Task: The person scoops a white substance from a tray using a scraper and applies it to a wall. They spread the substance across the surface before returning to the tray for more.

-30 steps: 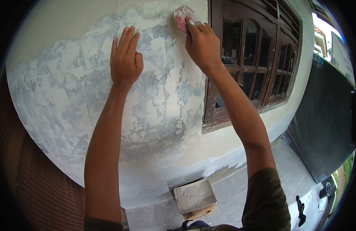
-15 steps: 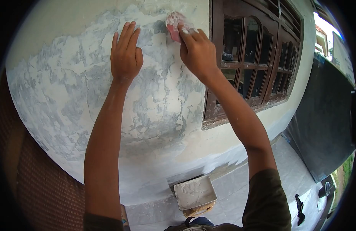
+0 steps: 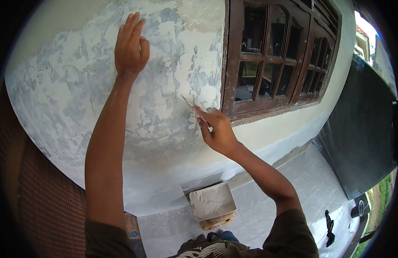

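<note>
From my camera, I see the left hand [image 3: 131,47] at eleven o'clock, spread flat against the patchy wall [image 3: 160,86], its fingers straight and close together, the thumb slightly out. Near the centre, the right hand [image 3: 218,131] is closed narrowly on a thin scraper [image 3: 192,107], seen nearly edge-on and pointing toward ten o'clock; I can't tell whether its edge touches the wall. The window [image 3: 276,58] sits at one o'clock, and a tray [image 3: 212,202] of pale paste at six.
</note>
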Demonstrator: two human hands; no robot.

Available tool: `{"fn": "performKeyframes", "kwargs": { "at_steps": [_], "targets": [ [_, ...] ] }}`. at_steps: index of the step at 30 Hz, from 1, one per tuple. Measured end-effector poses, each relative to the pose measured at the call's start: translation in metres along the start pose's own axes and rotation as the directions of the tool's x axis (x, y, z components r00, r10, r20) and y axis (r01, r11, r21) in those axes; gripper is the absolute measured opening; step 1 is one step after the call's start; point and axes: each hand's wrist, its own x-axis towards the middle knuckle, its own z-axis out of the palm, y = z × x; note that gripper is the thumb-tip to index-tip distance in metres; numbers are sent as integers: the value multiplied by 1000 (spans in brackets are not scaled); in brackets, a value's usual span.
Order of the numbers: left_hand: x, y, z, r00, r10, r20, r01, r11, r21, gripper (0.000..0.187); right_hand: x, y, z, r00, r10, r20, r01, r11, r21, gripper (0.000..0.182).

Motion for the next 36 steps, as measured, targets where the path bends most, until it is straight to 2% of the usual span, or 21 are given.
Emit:
{"fn": "performKeyframes", "kwargs": {
  "at_steps": [1, 2, 3, 4, 5, 6, 8, 10, 12, 14, 16, 18, 20, 24, 27, 28, 31, 34, 36],
  "targets": [
    [-7, 4, 1, 1000, -8, -21, 7, 999, -51, 45, -18, 2, -7, 993, 119, 25, -120, 991, 60, 14],
    [-18, 11, 2, 1000, -30, 4, 30, 998, -51, 45, -39, 13, -7, 989, 139, 50, -143, 987, 68, 14],
    [-30, 19, 3, 998, -63, -18, 61, 994, -92, 46, -66, 32, -2, 925, 371, 76, -377, 885, 274, 10],
    [-45, 30, 1, 994, -99, -37, 94, 987, -132, 47, -91, 44, 0, 804, 577, 147, -574, 684, 450, 9],
    [-66, 45, -1, 989, -145, -14, 140, 976, -168, 48, -107, 49, -3, 762, 620, 189, -603, 572, 556, 15],
    [-88, 66, -7, 986, -167, 14, 167, 973, -160, 48, -119, 50, -8, 700, 683, 210, -651, 489, 581, 15],
    [-135, 120, -24, 918, -385, 93, 395, 879, -266, 48, -142, 50, -14, 572, 792, 211, -650, 281, 706, 22],
    [-187, 178, -41, 835, -506, 218, 551, 781, -295, 49, -176, 65, -21, 535, 797, 281, -684, 214, 698, 20],
    [-234, 232, -61, 732, -588, 343, 679, 667, -306, 50, -204, 71, -24, 443, 843, 304, -688, 103, 719, 19],
    [-272, 280, -84, 591, -646, 483, 796, 565, -219, 52, -235, 82, -21, 426, 828, 365, -712, 57, 700, 19],
    [-303, 322, -104, 367, -669, 646, 910, 401, -103, 53, -260, 84, -18, 293, 863, 412, -738, -70, 671, 21],
    [-329, 353, -122, 279, -653, 704, 934, 355, -41, 54, -296, 93, -17, 263, 825, 500, -778, -124, 615, 22],
    [-353, 377, -136, 177, -634, 753, 961, 276, 6, 53, -317, 88, -15, 180, 835, 519, -791, -191, 582, 22],
    [-383, 409, -161, 37, -623, 782, 970, 209, 120, 54, -371, 94, -6, 123, 826, 550, -806, -239, 541, 23],
    [-404, 421, -178, -45, -611, 791, 968, 170, 186, 54, -404, 93, 7, 3, 829, 559, -799, -334, 500, 25],
    [-413, 422, -180, -56, -612, 789, 967, 162, 195, 54, -413, 96, 14, -7, 827, 563, -801, -342, 492, 25],
    [-438, 432, -200, -136, -615, 777, 963, 102, 249, 53, -445, 94, 29, -117, 811, 574, -778, -434, 454, 24],
    [-466, 436, -218, -161, -604, 780, 958, 94, 271, 52, -470, 95, 44, -198, 804, 560, -791, -469, 393, 23],
    [-483, 439, -232, -213, -610, 763, 954, 37, 296, 51, -484, 95, 60, -215, 819, 532, -792, -465, 395, 23]
  ]
}}
